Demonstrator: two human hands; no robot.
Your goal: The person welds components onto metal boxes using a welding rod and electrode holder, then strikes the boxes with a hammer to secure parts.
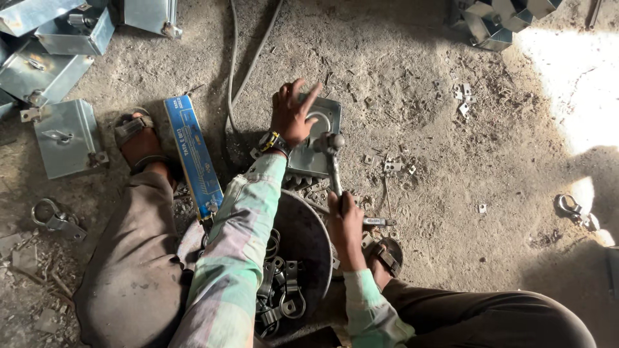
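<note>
Person sitting on the dirt floor (412, 84), legs spread, both arms reaching forward over a round pan (309, 238). Left hand (291, 115) is stretched out furthest, palm down, fingers spread flat and pressing on a small grey metal plate (319, 145) that lies on the floor just past the pan. So that grip is open, just holding the plate down, not wrapped around anything. There's a watch (273, 141) on that wrist, and the checked green sleeve (242, 238) runs back toward the camera.

Right hand (345, 222) is lower in the shot, fist closed around the handle of a hammer (333, 161). The wrist is bent up a bit, thumb side facing the plate. The hammer's long axis runs pretty much straight away from the person, nearly vertical in the frame, with a slight lean to the left. Its head points away and sits right at the plate's right edge, close to the left hand's fingers. Can't tell if it's actually touching the metal or just above it.

The pan holds a pile of dark metal clamps (280, 293). A long blue box (193, 154) lies to the left beside a sandalled foot (138, 142), and grey metal boxes (64, 135) are scattered in the top left. Small metal bits (390, 165) are strewn over the dirt to the right of the plate
</note>
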